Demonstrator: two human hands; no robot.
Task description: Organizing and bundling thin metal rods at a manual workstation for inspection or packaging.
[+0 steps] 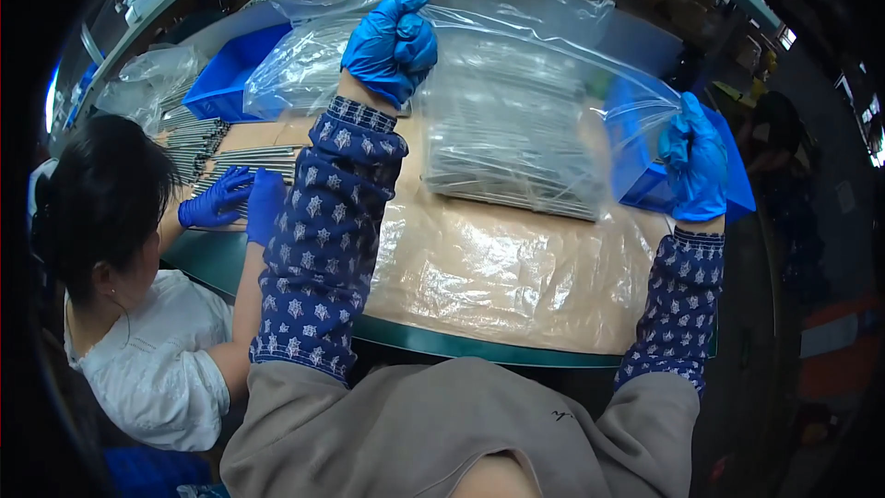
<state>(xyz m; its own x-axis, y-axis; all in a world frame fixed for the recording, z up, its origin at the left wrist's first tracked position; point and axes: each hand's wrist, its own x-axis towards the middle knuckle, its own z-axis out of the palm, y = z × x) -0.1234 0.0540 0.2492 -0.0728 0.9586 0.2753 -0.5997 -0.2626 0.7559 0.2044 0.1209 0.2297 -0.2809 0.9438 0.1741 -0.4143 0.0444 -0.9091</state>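
Observation:
Both my hands wear blue gloves and patterned blue sleeve covers. My left hand (392,44) is a raised fist, gripping the top left edge of a large clear plastic bag (516,46). My right hand (696,166) pinches the same bag's right edge, lower down by the table's right side. The bag is stretched wide between them above the table. Through it I see a packed bundle of thin metal rods (507,152) lying on the table.
The table (498,295) is covered with brown paper under clear film and has a green edge. A co-worker at my left handles loose metal rods (198,143) with blue-gloved hands (230,203). Blue bins (226,83) stand at the back left and right (737,189).

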